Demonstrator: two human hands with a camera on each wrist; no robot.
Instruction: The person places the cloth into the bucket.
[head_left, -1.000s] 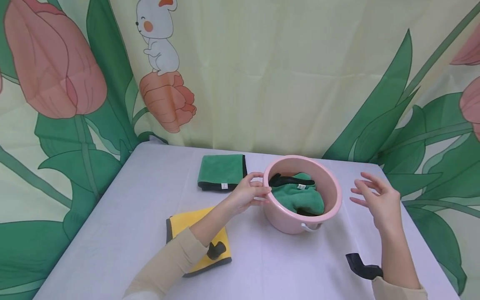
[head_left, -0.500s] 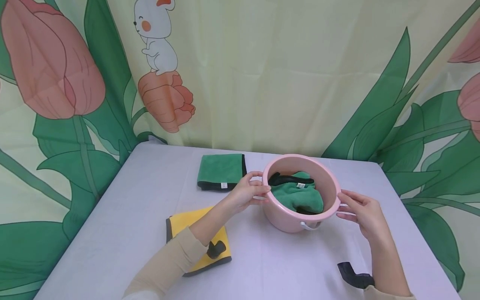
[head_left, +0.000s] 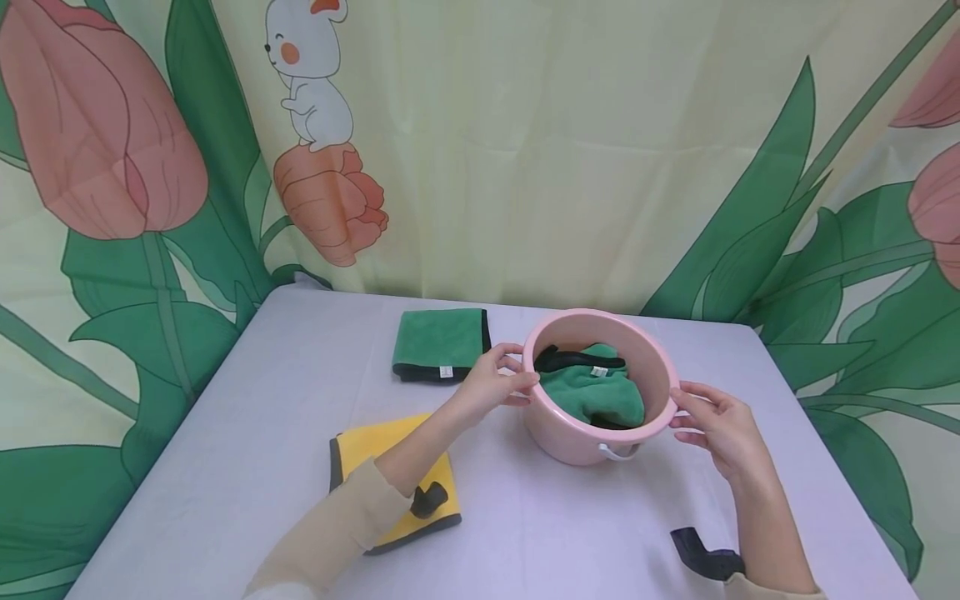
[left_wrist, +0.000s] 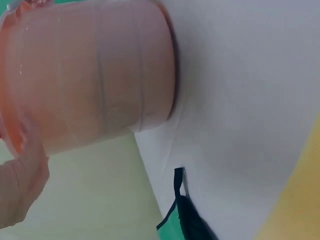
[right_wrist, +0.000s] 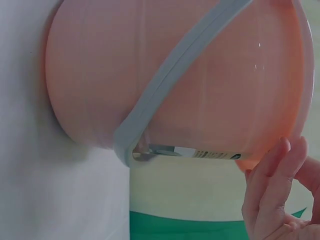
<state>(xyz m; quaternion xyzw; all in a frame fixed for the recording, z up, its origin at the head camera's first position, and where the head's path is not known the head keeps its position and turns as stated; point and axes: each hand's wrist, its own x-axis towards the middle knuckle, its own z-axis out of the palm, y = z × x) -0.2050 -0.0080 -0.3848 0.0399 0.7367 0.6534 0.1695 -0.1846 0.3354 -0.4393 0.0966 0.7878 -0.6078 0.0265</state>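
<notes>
A pink bucket (head_left: 558,433) stands on the table, its rim gripped from both sides. At its left rim, my left hand (head_left: 491,383) pinches with thumb and fingers; the left wrist view shows this hand (left_wrist: 22,185) at the bucket's lip. Opposite, my right hand (head_left: 723,425) holds the right rim, and in the right wrist view its fingers (right_wrist: 270,185) lie under the lip. Inside the bucket rests a crumpled green cloth (head_left: 596,396) with black edging and a small white tag. The bucket's pale handle (right_wrist: 175,70) hangs down along its side.
A folded green cloth (head_left: 438,337) with black edging lies behind my left hand. Beneath my left forearm is a folded yellow cloth (head_left: 390,437) with grey edging. The white-covered table (head_left: 525,533) ends at a printed curtain (head_left: 525,167). A black wrist mount (head_left: 705,558) sticks out by my right forearm.
My right hand has moved left from beside the bucket and taken hold of its right rim. The left hand stays on the left rim, and the bucket keeps its place.
</notes>
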